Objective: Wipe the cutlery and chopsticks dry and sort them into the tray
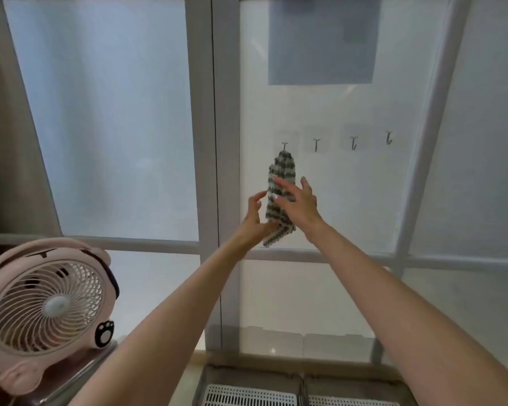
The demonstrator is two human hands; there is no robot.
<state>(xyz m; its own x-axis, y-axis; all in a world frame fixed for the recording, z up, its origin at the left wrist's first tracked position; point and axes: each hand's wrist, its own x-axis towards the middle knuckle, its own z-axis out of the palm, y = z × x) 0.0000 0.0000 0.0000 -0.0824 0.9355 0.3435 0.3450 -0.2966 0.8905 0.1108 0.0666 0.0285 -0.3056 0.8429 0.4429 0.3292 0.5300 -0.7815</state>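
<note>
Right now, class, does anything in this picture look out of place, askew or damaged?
Nothing is spilled or broken. The cloth hangs bunched and slanted from the leftmost hook, with the left hand and right hand touching it. The fan looks tilted, though the wide lens may cause that.

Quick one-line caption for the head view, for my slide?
Left hand and right hand at a striped cloth hanging on the leftmost window hook, beside a pink fan.

A pink fan [47,306] stands before frosted, seemingly daylit, grey-framed window panes [106,112].
</note>
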